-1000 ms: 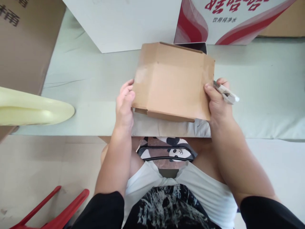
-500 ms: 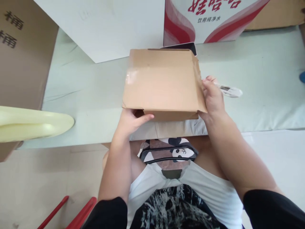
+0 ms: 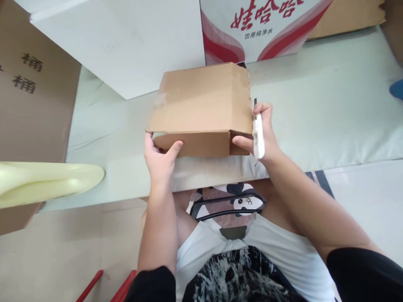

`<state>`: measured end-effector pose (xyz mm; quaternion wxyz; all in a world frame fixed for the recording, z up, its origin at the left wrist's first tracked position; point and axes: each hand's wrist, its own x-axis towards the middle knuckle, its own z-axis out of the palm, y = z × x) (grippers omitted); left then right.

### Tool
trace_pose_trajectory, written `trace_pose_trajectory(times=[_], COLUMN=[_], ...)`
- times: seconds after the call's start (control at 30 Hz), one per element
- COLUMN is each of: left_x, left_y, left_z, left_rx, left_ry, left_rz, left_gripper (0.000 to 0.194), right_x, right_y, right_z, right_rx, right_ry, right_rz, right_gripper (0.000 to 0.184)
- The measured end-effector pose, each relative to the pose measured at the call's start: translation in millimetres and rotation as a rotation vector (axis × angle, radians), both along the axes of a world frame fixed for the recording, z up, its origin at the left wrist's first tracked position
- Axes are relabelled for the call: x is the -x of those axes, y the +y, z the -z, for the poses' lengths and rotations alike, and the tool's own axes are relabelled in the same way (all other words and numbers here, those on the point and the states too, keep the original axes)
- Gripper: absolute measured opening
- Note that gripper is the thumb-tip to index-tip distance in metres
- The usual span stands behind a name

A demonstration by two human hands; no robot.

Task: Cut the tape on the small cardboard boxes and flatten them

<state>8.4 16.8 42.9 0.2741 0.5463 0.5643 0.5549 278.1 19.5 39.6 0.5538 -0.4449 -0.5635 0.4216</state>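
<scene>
A brown cardboard box (image 3: 198, 100) is in front of me over the table, its right-hand flap standing out from the end. My left hand (image 3: 160, 157) grips its near left corner, thumb on the front side and fingers tucked behind the edge. At the right end, my right hand (image 3: 266, 134) holds a white utility knife (image 3: 258, 136) against the palm, a short dark blade tip pointing away from me. The right thumb reaches to the open-looking near right corner of the box. What lies inside the box is hidden.
A white box (image 3: 126, 46) and a red-and-white printed carton (image 3: 252, 37) stand behind. Large brown cartons (image 3: 34, 105) are at left, near a pale yellow curved object (image 3: 53, 180). A blue object (image 3: 397, 89) lies at the right edge. The table's front edge is close to my lap.
The box has shifted left and turned slightly, showing more of its right flap. The knife has swung from pointing right to standing upright beside the box. My view has shifted a little.
</scene>
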Motion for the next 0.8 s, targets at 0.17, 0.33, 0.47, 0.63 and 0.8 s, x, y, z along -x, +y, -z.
trace_pose_trajectory(times=[0.17, 0.33, 0.47, 0.63, 0.8], left_x=[-3, -3, -3, -4, 0], left_y=[0, -2, -6, -11, -13], left_z=[0.1, 3.5, 6.1, 8.9, 7.0], left_rx=[0.012, 0.055, 0.069, -0.086, -0.051], left_ry=[0.026, 0.058, 0.129, 0.060, -0.111], left_rz=[-0.007, -0.039, -0.064, -0.001, 0.137], left_gripper=[0.089, 0.084, 0.080, 0.084, 0.075], right_x=[0, 3, 1, -2, -4], right_y=[0, -2, -1, 0, -2], right_z=[7.9, 14.6, 8.0, -1.6, -6.0], right_rx=[0.034, 0.041, 0.027, -0.007, 0.019], right_ry=[-0.064, -0.084, -0.103, -0.045, -0.035], right_rz=[0.035, 0.200, 0.307, 0.418, 0.458], right_gripper=[0.079, 0.068, 0.056, 0.051, 0.050])
